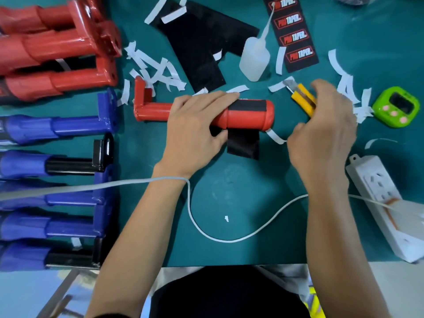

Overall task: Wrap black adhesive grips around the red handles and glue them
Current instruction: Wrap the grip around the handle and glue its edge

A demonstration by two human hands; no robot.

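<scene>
Head view: mid-mat, a red plastic handle with a black adhesive grip strip is clasped by the left hand. A white backing strip is pinched by the right hand, which partly hides a yellow utility knife. A clear glue bottle lies toward the far edge.

My red handle carries a black grip; the mat is teal, the knife yellow, the timer lime green.
</scene>
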